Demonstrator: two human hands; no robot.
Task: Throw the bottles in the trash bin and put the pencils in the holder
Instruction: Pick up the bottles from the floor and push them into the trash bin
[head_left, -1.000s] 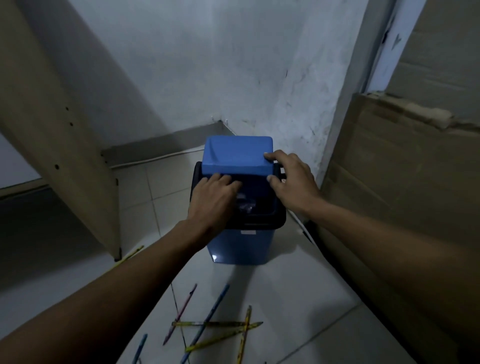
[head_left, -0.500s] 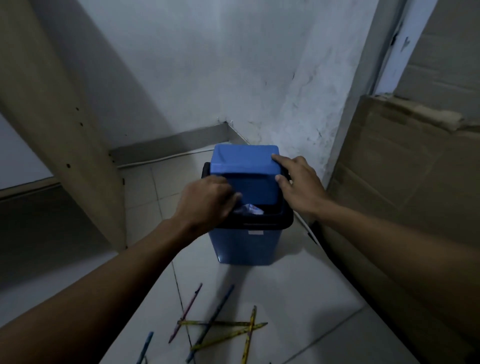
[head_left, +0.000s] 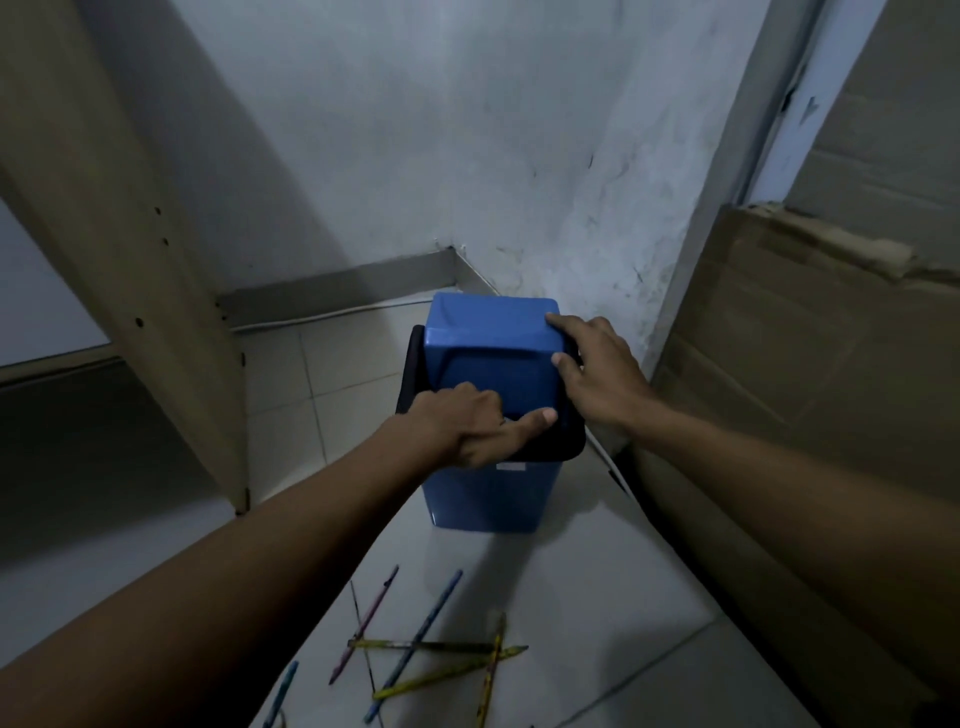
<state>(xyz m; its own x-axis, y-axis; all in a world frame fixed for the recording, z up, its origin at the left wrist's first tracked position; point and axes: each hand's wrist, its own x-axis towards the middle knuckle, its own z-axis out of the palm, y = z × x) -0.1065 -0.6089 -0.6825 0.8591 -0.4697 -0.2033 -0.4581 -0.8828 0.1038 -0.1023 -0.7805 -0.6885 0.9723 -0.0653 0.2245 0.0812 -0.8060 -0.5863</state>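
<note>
We see the blue trash bin (head_left: 493, 493) standing upright on the tiled floor (head_left: 597, 597) in the room's corner, its long axis vertical and its swing lid (head_left: 493, 343) facing up toward us. Our left hand (head_left: 467, 426) rests on the near edge of the bin's dark rim (head_left: 561, 441), fingers curled and thumb stretched along it; whether it grips anything we cannot tell. Our right hand (head_left: 597, 369) lies flat and loose, fingertips on the lid's right edge. The bin's opening is hidden behind the lid and our hands. In front of the bin, the pencils (head_left: 431, 649) lie scattered and crossing, mostly pointing toward the bin; some are cut off by the frame's bottom. Cardboard (head_left: 805, 364) crowds the bin's right, a wooden panel (head_left: 130, 260) stands to its left with open floor between.
</note>
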